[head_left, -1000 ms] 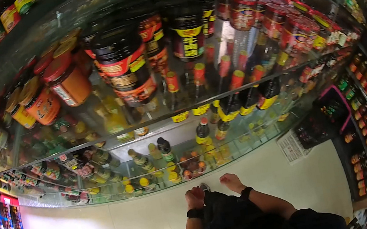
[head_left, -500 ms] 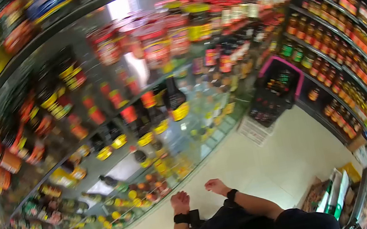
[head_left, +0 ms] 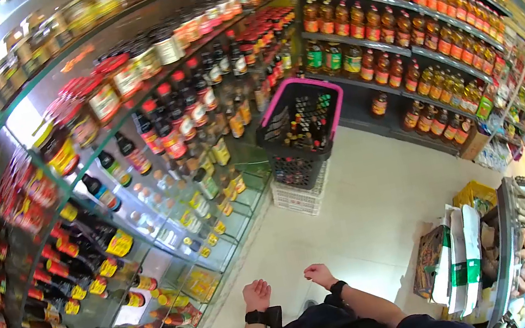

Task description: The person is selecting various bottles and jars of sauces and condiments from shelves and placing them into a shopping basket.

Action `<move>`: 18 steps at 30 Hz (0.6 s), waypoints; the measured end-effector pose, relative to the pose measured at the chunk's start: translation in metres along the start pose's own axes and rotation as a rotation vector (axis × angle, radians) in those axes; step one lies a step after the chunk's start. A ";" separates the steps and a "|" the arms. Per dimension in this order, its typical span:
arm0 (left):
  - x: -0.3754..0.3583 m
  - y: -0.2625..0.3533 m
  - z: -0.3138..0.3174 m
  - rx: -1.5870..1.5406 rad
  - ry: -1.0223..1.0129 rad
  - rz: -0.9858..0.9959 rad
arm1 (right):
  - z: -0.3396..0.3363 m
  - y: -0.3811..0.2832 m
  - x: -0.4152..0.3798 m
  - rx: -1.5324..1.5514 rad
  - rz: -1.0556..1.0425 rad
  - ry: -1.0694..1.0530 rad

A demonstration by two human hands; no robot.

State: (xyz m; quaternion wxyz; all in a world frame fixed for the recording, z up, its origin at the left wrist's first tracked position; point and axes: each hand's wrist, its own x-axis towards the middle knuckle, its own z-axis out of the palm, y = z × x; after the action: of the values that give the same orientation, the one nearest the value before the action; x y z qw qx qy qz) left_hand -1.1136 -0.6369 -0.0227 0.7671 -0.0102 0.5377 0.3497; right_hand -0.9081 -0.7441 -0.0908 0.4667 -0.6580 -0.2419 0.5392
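Note:
Both hands hang over the pale floor (head_left: pixel 362 209) low in the view, each with a black band at the wrist. My left hand (head_left: pixel 257 295) has its fingers curled, and whether they press together is too small to tell. To its right, my right hand (head_left: pixel 319 275) is loosely bent, its fingertips not clearly resolved. Neither hand touches the shelves. Nearest to my left hand are the glass shelves (head_left: pixel 233 236) with bottles and jars on the left.
A black basket with a pink rim (head_left: pixel 340 97) holds bottles and stands on a white crate (head_left: pixel 304 202). Oil bottles line the dark shelves (head_left: pixel 396 45) at the back right. Boxes (head_left: pixel 465 258) and a produce rack (head_left: pixel 509 226) stand at the lower right.
The view has swung to the right and grown sharper. Basket and oil shelves now sit further left in the frame. Both hands keep nearly the same pose.

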 end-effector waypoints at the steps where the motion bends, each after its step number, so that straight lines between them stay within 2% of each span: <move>1: 0.002 -0.014 0.019 0.033 0.014 -0.027 | -0.021 0.003 -0.001 -0.019 0.005 0.074; 4: 0.019 -0.050 0.062 0.121 -0.022 -0.090 | -0.072 0.011 -0.004 0.017 0.065 0.212; 6: 0.018 -0.069 0.101 0.222 -0.012 -0.151 | -0.100 0.024 -0.007 0.201 0.092 0.295; 10: 0.057 -0.107 0.155 0.400 -0.065 -0.239 | -0.139 0.033 -0.017 0.356 0.217 0.473; 13: 0.074 -0.130 0.208 0.452 -0.085 -0.286 | -0.171 0.044 -0.015 0.417 0.217 0.534; 14: 0.083 -0.139 0.223 0.485 -0.106 -0.312 | -0.182 0.039 -0.015 0.384 0.101 0.506; 16: 0.107 -0.157 0.259 0.510 -0.171 -0.347 | -0.203 0.026 -0.001 0.511 0.237 0.666; 18: 0.135 -0.175 0.299 0.492 -0.254 -0.380 | -0.237 0.019 0.017 0.445 0.202 0.738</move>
State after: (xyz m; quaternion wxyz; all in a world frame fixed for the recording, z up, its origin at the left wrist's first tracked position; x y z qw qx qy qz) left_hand -0.7492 -0.5810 -0.0715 0.8590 0.1188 0.4946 0.0586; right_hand -0.6851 -0.8225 -0.1192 0.5971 -0.7102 0.1285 0.3502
